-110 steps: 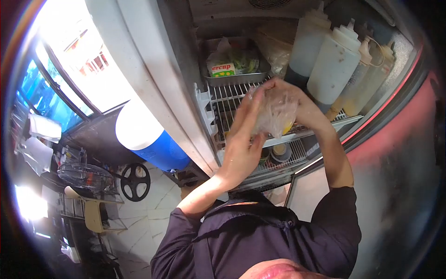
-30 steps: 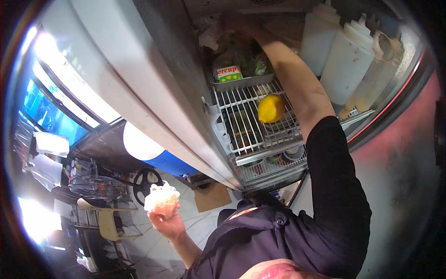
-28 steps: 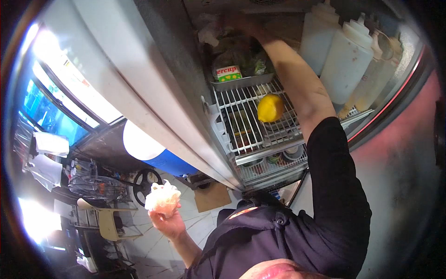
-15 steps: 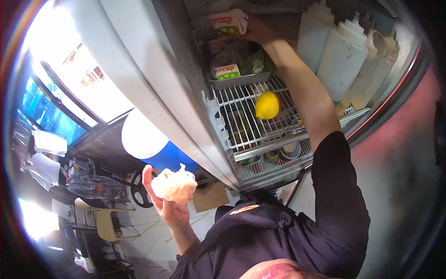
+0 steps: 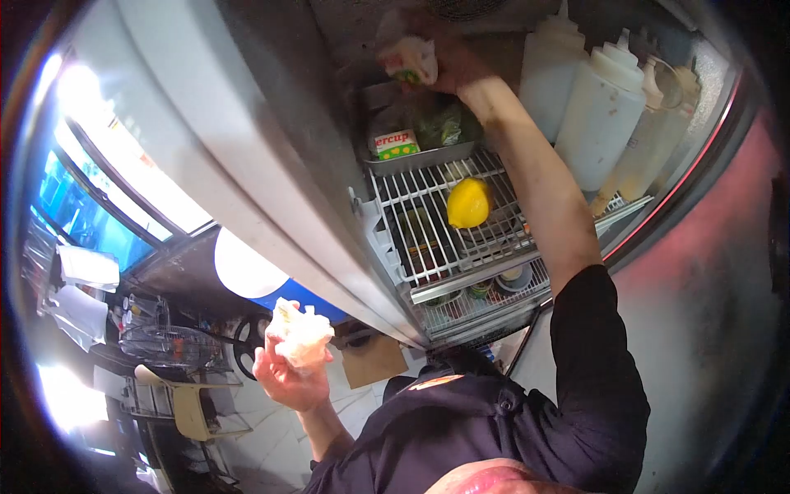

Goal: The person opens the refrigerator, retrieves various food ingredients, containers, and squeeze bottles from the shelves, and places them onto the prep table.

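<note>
Left hand: gripping a bag, held up outside the fridge
Right hand: grasping a blurred pack near the far end of the tray
Tray: on the rack, with a box and greens in it
Lemon: on the rack, in front of the tray
Bottles: standing beside the right forearm

Right hand: fingers dim and blurred in shadow, and the print on the packet they hold cannot be read. Left hand: contents of the wrapped bundle not determinable — its surface is washed out by glare. The vent is cut off by the top edge; containers beneath the wire shelf are partly hidden by it — contents unidentified.
</note>
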The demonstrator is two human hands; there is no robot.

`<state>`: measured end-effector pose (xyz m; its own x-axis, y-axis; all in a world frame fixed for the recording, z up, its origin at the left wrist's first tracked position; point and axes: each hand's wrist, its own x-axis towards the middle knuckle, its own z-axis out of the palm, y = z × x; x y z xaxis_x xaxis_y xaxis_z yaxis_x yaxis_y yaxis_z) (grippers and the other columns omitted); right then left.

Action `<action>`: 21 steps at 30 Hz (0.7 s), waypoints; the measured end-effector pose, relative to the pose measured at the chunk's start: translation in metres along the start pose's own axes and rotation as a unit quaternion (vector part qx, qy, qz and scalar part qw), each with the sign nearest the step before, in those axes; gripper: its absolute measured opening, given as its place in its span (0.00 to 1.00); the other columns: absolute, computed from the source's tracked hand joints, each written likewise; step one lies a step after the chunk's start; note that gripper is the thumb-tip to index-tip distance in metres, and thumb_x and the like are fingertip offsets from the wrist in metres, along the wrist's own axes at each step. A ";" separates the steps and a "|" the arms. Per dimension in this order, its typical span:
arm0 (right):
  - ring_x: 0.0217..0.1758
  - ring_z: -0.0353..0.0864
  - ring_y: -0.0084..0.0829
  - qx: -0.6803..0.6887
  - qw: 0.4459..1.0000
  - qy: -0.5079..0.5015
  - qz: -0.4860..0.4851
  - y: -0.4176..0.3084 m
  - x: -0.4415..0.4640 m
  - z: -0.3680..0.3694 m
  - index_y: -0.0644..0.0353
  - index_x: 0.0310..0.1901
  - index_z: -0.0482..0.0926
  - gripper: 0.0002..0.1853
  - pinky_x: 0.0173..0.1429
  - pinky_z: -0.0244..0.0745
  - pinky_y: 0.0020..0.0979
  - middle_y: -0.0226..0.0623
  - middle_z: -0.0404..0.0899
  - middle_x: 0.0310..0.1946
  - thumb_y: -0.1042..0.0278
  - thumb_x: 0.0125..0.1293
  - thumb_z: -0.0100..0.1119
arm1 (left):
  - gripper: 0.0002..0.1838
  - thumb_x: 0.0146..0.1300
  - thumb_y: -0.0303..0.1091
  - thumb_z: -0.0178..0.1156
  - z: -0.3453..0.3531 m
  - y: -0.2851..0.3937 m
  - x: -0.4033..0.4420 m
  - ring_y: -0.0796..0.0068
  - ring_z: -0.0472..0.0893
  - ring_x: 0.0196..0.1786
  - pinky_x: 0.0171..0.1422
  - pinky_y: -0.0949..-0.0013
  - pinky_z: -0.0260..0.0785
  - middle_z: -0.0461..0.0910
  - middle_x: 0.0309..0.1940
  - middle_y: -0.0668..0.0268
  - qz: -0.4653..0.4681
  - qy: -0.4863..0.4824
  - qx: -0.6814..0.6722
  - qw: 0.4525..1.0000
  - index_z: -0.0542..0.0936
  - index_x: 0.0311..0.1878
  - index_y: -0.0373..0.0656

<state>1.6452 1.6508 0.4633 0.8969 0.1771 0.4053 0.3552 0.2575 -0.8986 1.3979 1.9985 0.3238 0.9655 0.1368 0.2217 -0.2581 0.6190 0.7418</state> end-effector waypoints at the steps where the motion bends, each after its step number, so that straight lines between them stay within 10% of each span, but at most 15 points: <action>1: 0.46 0.81 0.36 -0.051 0.999 0.015 0.011 0.002 -0.004 0.003 0.55 0.53 0.76 0.21 0.45 0.81 0.34 0.43 0.80 0.44 0.50 0.65 0.53 | 0.24 0.66 0.54 0.46 0.001 0.001 0.001 0.63 0.80 0.42 0.25 0.68 0.75 0.76 0.50 0.55 -0.009 0.009 0.000 1.000 0.73 0.48 0.41; 7: 0.39 0.83 0.40 -0.640 0.750 -0.106 0.132 0.020 -0.005 0.035 0.59 0.56 0.72 0.31 0.27 0.80 0.32 0.46 0.81 0.41 0.50 0.54 0.64 | 0.15 0.66 0.46 0.52 -0.015 -0.006 0.005 0.67 0.80 0.39 0.27 0.67 0.77 0.77 0.42 0.63 -0.020 -0.014 -0.071 0.997 0.74 0.44 0.44; 10: 0.49 0.80 0.42 -0.485 0.846 0.005 0.220 0.024 -0.022 0.043 0.48 0.56 0.75 0.27 0.37 0.84 0.39 0.45 0.78 0.50 0.51 0.54 0.66 | 0.14 0.66 0.45 0.51 -0.010 -0.005 0.005 0.68 0.79 0.40 0.30 0.67 0.78 0.76 0.38 0.65 -0.022 0.013 -0.074 0.997 0.74 0.42 0.44; 14: 0.41 0.82 0.48 -0.503 0.814 -0.044 0.288 0.018 -0.019 0.042 0.62 0.63 0.65 0.34 0.28 0.86 0.35 0.49 0.71 0.57 0.56 0.59 0.63 | 0.13 0.66 0.44 0.52 -0.018 -0.004 0.006 0.67 0.79 0.41 0.31 0.67 0.77 0.76 0.39 0.64 -0.035 -0.005 -0.077 0.996 0.74 0.42 0.44; 21: 0.35 0.84 0.43 -0.560 0.791 -0.029 0.243 0.043 -0.016 0.040 0.64 0.54 0.75 0.21 0.26 0.85 0.33 0.49 0.73 0.54 0.59 0.64 0.56 | 0.13 0.65 0.43 0.52 -0.024 -0.002 0.003 0.66 0.79 0.43 0.34 0.65 0.79 0.77 0.40 0.63 -0.031 -0.002 -0.091 0.995 0.74 0.42 0.43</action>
<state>1.6351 1.6966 0.4251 0.9972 0.0493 -0.0559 0.0129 -0.8528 -0.5221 1.4021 2.0161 0.3079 0.9792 0.0906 0.1815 -0.1863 0.7558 0.6277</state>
